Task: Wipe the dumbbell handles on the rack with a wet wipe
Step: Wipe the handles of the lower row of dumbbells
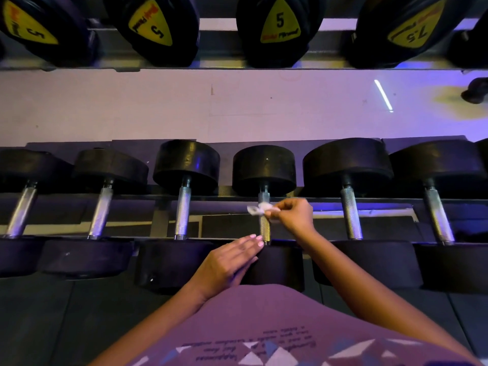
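The wipe (254, 209) is a small white scrap in the middle of the frame. It touches the upper part of one shiny handle (264, 229). The right hand (293, 215) pinches it with curled fingertips. Just below, the left hand (232, 260) lies flat with straight fingers on the black head (277, 265) at the near end of that same dumbbell. To do this step well, I think the wipe should go right round the bar. Then it should slide from the far end to the near end, since it only touches the top part now. The flat hand should press down so the dumbbell does not roll. There are one wipe, two hands and six handles in the lower row of the rack (369, 199). This handle is fourth from the left. In the top row, four yellow labels (280, 22) show.
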